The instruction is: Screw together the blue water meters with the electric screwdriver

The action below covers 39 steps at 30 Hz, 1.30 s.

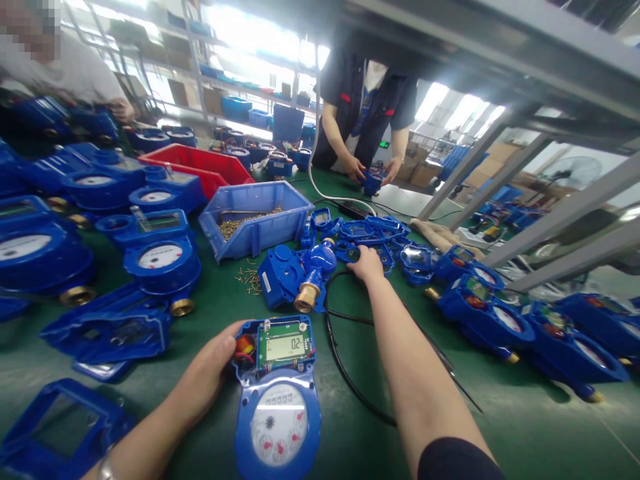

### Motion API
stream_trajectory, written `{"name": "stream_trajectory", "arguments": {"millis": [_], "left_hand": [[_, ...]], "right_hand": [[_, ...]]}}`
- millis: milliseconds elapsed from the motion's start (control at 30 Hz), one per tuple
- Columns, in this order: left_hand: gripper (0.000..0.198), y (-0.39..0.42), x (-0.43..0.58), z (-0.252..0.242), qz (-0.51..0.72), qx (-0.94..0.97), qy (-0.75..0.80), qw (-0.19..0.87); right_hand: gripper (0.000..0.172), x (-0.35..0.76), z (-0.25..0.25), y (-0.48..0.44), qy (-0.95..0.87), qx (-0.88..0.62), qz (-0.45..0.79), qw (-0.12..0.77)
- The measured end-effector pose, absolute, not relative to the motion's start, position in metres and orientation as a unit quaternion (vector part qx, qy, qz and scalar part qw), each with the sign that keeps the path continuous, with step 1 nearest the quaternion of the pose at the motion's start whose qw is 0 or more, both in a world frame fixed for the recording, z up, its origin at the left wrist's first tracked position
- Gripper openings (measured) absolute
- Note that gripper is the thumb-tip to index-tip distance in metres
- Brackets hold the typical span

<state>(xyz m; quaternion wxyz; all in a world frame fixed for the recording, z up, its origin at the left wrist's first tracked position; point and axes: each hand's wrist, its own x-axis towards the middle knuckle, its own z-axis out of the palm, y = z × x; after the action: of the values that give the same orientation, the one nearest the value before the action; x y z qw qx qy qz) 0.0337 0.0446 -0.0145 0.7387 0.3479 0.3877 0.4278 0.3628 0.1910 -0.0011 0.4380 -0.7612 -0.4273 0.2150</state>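
In front of me lies a blue water meter [278,420] with its top cover off, so its circuit board, LCD and coloured wires show. My left hand [215,360] grips this meter by its upper left side, thumb on the rim. Farther off, my right hand [367,265] is stretched to a pile of blue plastic meter covers [373,230], with its fingers closed at the edge of one blue cover [347,252]. Between the hands and slightly beyond, another blue meter [285,273] rests on its side, its brass fitting [306,297] facing me.
A blue bin [260,227] holds small brass screws, with loose screws [250,277] beside it. Behind stands a red bin [195,167]. Meters line both sides of the green table [210,427]. A black cable [333,347] curves by my right arm. Two co-workers are across the table.
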Motion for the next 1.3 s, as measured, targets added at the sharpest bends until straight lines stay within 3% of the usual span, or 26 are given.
{"name": "stream_trajectory", "arguments": {"millis": [233, 300, 400, 533, 600, 733, 933, 1167, 1300], "left_hand": [[0.054, 0.045, 0.030, -0.011, 0.491, 0.413, 0.475, 0.602], [0.041, 0.043, 0.028, -0.007, 0.536, 0.467, 0.508, 0.487], [0.032, 0.036, 0.027, 0.006, 0.594, 0.519, 0.520, 0.326], [0.012, 0.025, 0.036, 0.044, 0.612, 0.556, 0.519, 0.219], [0.027, 0.023, 0.043, 0.067, 0.567, 0.661, 0.469, 0.147], [0.036, 0.024, 0.062, 0.097, 0.452, 0.830, 0.328, 0.001], [0.066, 0.025, 0.084, 0.094, 0.362, 0.889, 0.280, -0.002], [0.088, 0.036, 0.090, 0.085, 0.400, 0.851, 0.337, 0.057], [0.083, 0.042, 0.089, 0.092, 0.435, 0.817, 0.365, 0.102]], "right_hand": [[0.036, 0.348, 0.048, 0.136, -0.384, -0.696, 0.288, 0.534], [0.037, 0.333, 0.065, 0.112, -0.376, -0.643, 0.363, 0.559], [0.053, 0.304, 0.084, 0.078, -0.373, -0.549, 0.495, 0.561], [0.060, 0.273, 0.094, 0.049, -0.341, -0.405, 0.658, 0.535], [0.060, 0.264, 0.095, 0.041, -0.316, -0.317, 0.732, 0.514], [0.060, 0.254, 0.095, 0.031, -0.302, -0.252, 0.783, 0.482], [0.053, 0.249, 0.094, 0.017, -0.268, -0.260, 0.797, 0.474], [0.046, 0.240, 0.093, 0.014, -0.270, -0.262, 0.793, 0.479], [0.050, 0.238, 0.092, 0.016, -0.271, -0.284, 0.773, 0.498]]}}
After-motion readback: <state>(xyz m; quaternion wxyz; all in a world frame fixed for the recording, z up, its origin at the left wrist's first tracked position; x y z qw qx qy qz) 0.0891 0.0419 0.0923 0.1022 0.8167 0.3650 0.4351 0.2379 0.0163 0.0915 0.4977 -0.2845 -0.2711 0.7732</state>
